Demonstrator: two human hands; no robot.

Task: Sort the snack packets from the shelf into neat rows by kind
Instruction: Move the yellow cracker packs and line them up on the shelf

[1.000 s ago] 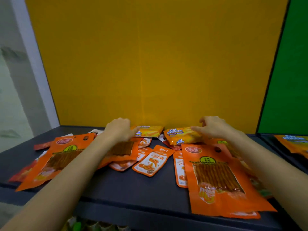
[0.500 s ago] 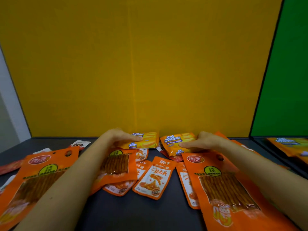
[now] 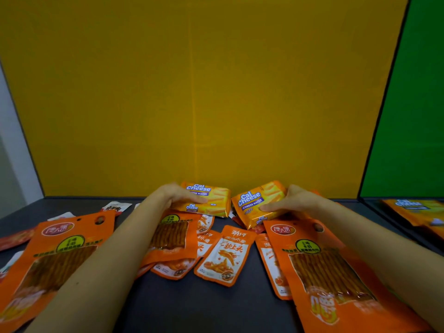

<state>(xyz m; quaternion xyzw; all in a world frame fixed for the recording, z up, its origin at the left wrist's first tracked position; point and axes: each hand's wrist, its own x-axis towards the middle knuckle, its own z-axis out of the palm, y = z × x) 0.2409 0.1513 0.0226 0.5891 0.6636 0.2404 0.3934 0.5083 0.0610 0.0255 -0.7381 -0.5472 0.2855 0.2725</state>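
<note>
Yellow packs: two stacks of wafer packs at the far middle of the shelf [image 3: 168,306], just in front of the yellow wall [image 3: 192,92].
Writing on them: "Cal Cheese" in white-and-blue letters, "CHEESE WAFER" on a purple band below.
Left hand [image 3: 173,195]: fingers curled over the left stack [image 3: 211,200], thumb on its near face, gripping it; a second pack shows under the top one.
Right hand [image 3: 295,200]: fingers wrapped round the right stack [image 3: 254,203], thumb along its near edge, gripping it; this stack is tilted, its left corner nearest the other stack.
Big pouches: orange, with a clear window showing long brown sticks; one near left [image 3: 55,258], one under the left forearm [image 3: 173,234], one near right [image 3: 322,265]. Red oval logo and green round badge with Chinese writing, too small to read.
Small sachets: orange and white, Chinese writing and a chilli picture; the clearest [image 3: 225,255] lies in the middle, others overlap beside it.
Far left: a small white sachet [image 3: 116,207], print blurred.
Right compartment: another Cal Cheese pack [image 3: 413,207], beside the green wall [image 3: 413,116].
</note>
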